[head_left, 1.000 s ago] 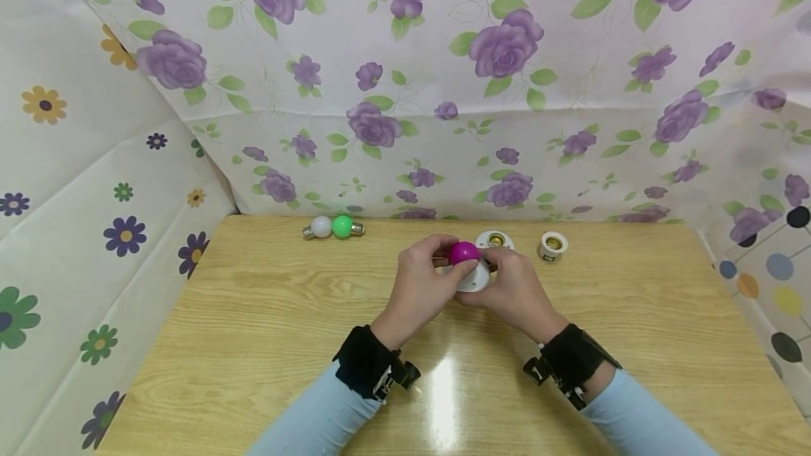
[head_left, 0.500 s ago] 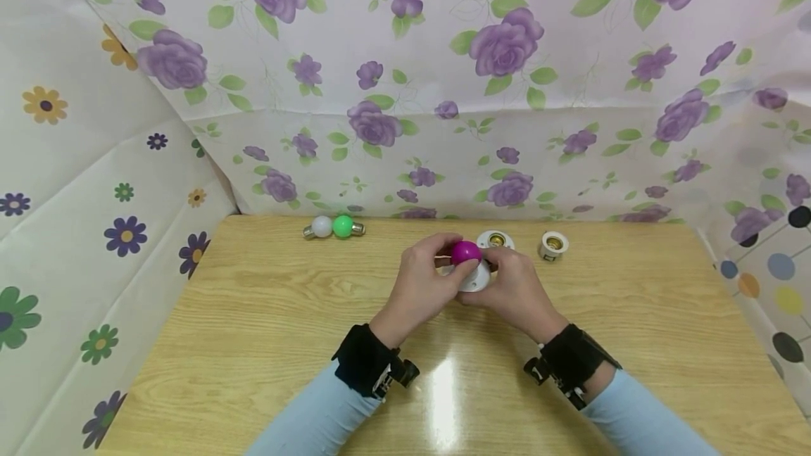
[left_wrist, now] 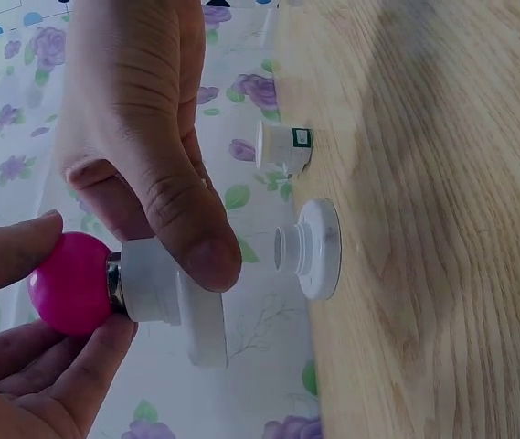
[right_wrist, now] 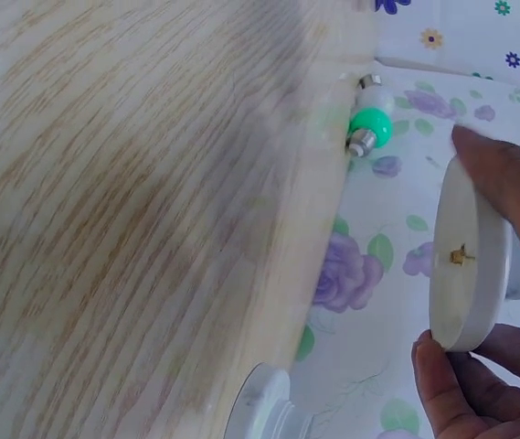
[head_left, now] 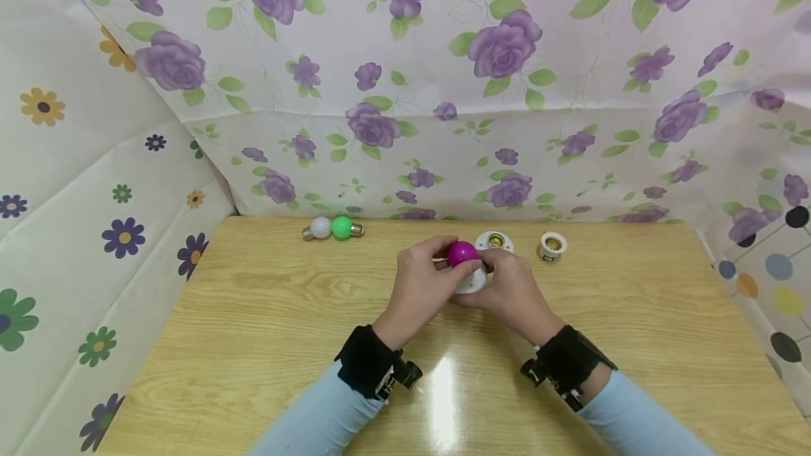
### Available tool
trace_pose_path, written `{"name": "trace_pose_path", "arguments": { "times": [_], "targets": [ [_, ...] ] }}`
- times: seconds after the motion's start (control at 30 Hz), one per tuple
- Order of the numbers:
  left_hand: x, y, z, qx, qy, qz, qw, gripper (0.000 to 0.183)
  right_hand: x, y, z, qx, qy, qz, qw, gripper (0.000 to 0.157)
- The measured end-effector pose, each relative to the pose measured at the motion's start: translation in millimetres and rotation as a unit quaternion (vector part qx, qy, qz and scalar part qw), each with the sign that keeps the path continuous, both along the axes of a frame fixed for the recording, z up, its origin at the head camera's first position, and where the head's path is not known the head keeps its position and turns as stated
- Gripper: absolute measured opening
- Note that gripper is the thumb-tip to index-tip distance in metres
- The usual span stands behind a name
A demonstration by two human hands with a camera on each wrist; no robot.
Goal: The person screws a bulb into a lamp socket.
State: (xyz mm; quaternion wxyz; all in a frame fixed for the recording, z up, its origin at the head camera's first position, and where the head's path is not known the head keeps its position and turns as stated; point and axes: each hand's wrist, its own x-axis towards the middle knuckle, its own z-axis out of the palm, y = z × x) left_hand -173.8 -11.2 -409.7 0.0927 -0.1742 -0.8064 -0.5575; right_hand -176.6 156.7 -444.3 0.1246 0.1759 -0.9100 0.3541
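Between thumb and fingers my left hand [head_left: 419,286] pinches a magenta light bulb [left_wrist: 74,283]. The bulb's metal base is at the mouth of a white bulb socket [left_wrist: 153,280], with a strip of metal still showing. My right hand [head_left: 516,294] grips that socket by its round flange, holding it above the table. In the right wrist view the flange's hollow underside [right_wrist: 453,261] faces the camera, with a small brass contact inside. Just behind the hands, a second white round-based socket [head_left: 495,241] stands on the table.
A smaller white socket [head_left: 553,245] stands farther right. At the back left, a white bulb [head_left: 321,227] and a green bulb [head_left: 343,226] lie together near the table's back edge. Flowered cloth [head_left: 380,125] hangs behind the wooden table [head_left: 266,315].
Both hands stay around the bulb and socket in nearly the same place. The whole head view shifts only very slightly.
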Motion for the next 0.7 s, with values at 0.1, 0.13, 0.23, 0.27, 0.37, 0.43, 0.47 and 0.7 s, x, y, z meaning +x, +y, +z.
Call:
{"name": "trace_pose_path", "arguments": {
  "times": [0.1, 0.13, 0.23, 0.27, 0.37, 0.43, 0.47, 0.7],
  "targets": [
    [-0.4, -0.4, 0.2, -0.001, 0.003, -0.005, 1.0000, 0.046, 0.2, -0.1, -0.2, -0.001, 0.002, -0.002, 1.000, 0.068],
    [-0.6, -0.5, 0.3, -0.001, 0.004, -0.009, 1.0000, 0.046, 0.1, -0.1, -0.4, -0.001, 0.002, -0.003, 1.000, 0.068],
    [-1.6, -1.0, 0.6, -0.007, 0.012, -0.015, 0.9998, 0.043, -0.4, 0.5, -1.8, -0.002, 0.003, -0.004, 1.000, 0.070],
    [-1.9, -1.0, 0.8, -0.012, 0.014, -0.016, 0.9997, 0.042, -0.6, 0.7, -2.3, -0.003, 0.003, -0.004, 1.000, 0.070],
    [-2.6, -1.2, 1.7, -0.028, 0.020, -0.020, 0.9992, 0.039, -1.2, 1.5, -3.3, -0.006, 0.005, -0.003, 1.000, 0.071],
    [-3.0, -1.1, 2.4, -0.039, 0.020, -0.022, 0.9988, 0.038, -1.4, 1.9, -3.3, -0.007, 0.005, -0.002, 1.000, 0.073],
    [-3.1, -1.2, 2.8, -0.045, 0.019, -0.023, 0.9985, 0.038, -1.5, 2.2, -3.3, -0.007, 0.005, -0.002, 1.000, 0.073],
    [-5.3, -4.6, 5.8, -0.073, 0.003, -0.064, 0.9952, 0.035, -2.3, 4.3, -3.6, -0.001, -0.002, 0.007, 1.000, 0.072]
  ]
}}
